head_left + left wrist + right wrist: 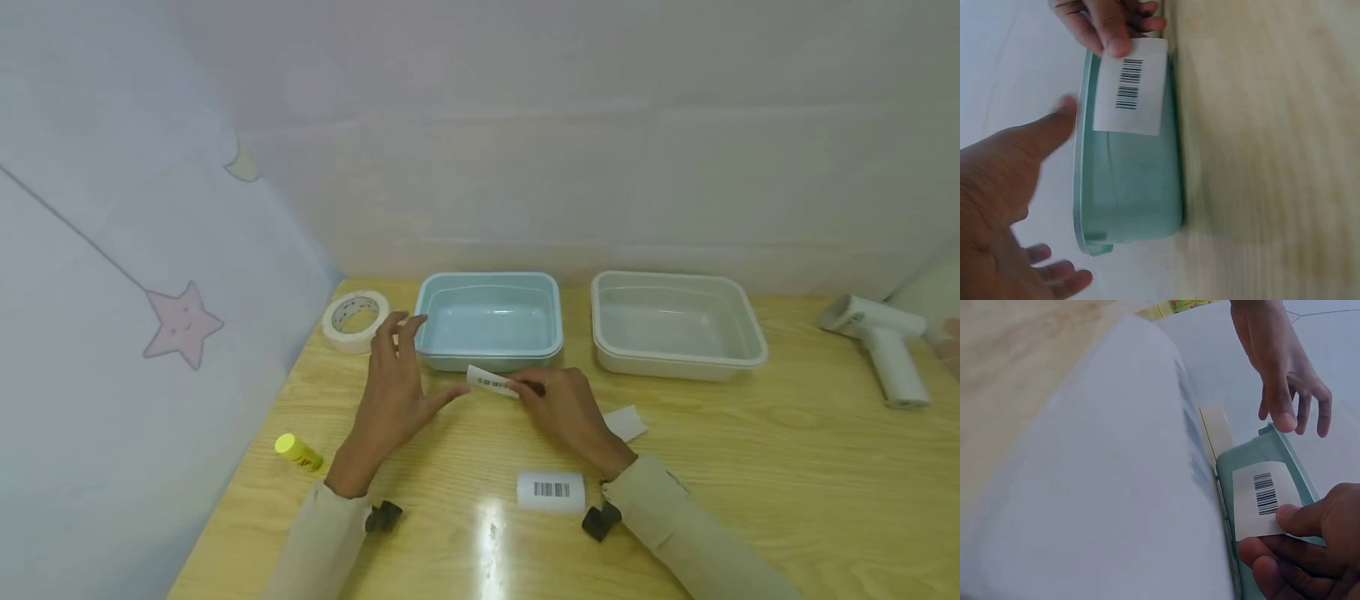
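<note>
My right hand (567, 408) pinches a white barcode label (491, 382) by its right end, between thumb and fingers. The label stands close before the front wall of the light blue plastic tub (487, 363), its printed bars (1265, 494) turned toward me. Over the tub's left side my left hand (392, 392) is spread, thumb out toward the label's left end and fingers raised. In the left wrist view that thumb (1054, 128) is apart from the label. A roll of barcode labels (551, 503) lies on the table near my right wrist, and looms large and blurred in the right wrist view.
A white plastic tub (678, 367) stands right of the blue one. Beside my right wrist lies a white paper piece (626, 423). Masking tape (345, 340) and a yellow glue stick (298, 452) are on the left. A white handheld scanner (885, 342) lies far right.
</note>
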Action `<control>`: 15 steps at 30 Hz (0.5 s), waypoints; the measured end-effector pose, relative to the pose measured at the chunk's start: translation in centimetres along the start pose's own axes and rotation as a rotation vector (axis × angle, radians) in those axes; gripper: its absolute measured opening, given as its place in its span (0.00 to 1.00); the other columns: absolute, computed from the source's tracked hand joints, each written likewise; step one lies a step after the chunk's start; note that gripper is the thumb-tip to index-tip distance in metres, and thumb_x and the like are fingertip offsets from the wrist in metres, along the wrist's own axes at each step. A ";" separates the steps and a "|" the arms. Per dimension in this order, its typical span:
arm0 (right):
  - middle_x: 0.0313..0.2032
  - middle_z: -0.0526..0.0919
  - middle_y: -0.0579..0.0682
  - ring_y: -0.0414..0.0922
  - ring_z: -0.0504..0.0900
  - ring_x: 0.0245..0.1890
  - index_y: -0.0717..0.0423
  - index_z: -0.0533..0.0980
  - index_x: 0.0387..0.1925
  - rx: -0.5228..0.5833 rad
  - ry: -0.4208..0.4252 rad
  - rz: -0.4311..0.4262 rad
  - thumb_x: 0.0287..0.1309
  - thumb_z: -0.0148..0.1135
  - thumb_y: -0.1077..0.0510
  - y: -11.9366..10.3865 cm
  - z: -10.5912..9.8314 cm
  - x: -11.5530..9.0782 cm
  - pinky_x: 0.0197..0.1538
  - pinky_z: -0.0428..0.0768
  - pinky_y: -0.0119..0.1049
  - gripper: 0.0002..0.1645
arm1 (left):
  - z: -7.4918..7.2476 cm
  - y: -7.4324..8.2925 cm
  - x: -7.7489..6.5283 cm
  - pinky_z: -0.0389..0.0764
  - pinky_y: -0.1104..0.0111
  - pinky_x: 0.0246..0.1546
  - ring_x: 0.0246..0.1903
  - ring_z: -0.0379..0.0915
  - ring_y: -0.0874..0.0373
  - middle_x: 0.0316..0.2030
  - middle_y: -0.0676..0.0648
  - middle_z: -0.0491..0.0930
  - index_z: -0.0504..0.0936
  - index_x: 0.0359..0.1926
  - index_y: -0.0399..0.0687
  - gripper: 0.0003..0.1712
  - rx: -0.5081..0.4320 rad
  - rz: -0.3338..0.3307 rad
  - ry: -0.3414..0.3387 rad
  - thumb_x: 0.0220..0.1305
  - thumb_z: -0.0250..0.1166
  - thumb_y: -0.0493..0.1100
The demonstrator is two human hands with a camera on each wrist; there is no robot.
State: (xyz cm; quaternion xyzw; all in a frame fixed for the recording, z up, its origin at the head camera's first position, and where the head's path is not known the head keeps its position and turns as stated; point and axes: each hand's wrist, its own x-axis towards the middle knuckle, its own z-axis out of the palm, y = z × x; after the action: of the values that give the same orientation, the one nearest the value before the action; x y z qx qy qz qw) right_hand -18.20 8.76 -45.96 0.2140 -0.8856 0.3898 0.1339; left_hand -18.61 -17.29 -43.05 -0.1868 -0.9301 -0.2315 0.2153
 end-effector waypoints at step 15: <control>0.21 0.81 0.37 0.31 0.64 0.14 0.49 0.89 0.38 -0.169 -0.015 -0.072 0.65 0.69 0.54 -0.7 0.7 1.1 0.18 0.66 0.29 0.07 | 3.0 -2.7 2.1 0.62 0.48 0.67 0.71 0.52 0.39 0.74 0.38 0.49 0.38 0.79 0.48 0.77 -0.233 -0.138 -0.138 0.43 0.82 0.62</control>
State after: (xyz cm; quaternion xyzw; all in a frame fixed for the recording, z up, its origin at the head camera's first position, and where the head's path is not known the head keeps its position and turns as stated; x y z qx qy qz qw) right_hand -18.85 7.50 -45.59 0.2364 -0.9081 0.3069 0.1590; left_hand -22.47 -17.50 -45.36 -0.1615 -0.9203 -0.3386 0.1111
